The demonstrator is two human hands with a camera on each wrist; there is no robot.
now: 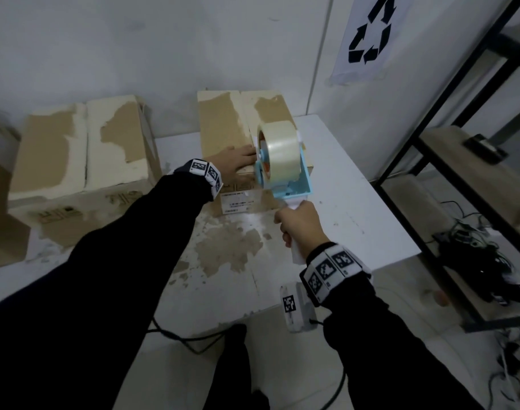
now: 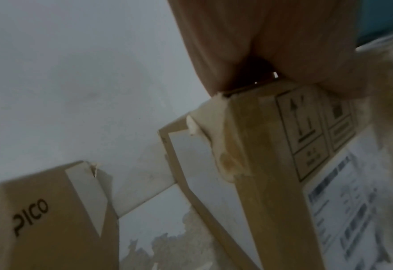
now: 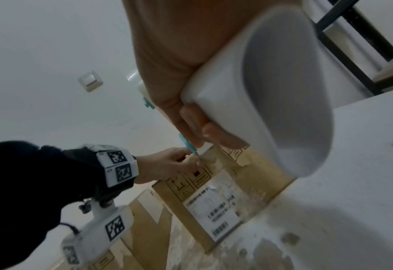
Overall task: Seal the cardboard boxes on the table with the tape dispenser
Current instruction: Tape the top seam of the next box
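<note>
Two worn cardboard boxes stand on the white table (image 1: 356, 220): a large left box (image 1: 81, 149) and a smaller right box (image 1: 223, 125). My left hand (image 1: 238, 161) lies flat on the right box's top near its front edge, fingers straight. My right hand (image 1: 297, 226) grips the white handle (image 3: 271, 91) of the light-blue tape dispenser (image 1: 285, 173), which carries a clear tape roll (image 1: 279, 149). The dispenser's head sits at the front edge of the right box, just right of my left hand. The right wrist view shows the box's labelled front face (image 3: 214, 201).
A third box (image 1: 1, 202) sits at the far left edge. A black metal shelf rack (image 1: 424, 149) stands close to the table's right side, with cables (image 1: 474, 250) on the floor below. The wall with a recycling sign (image 1: 371, 34) is right behind the boxes.
</note>
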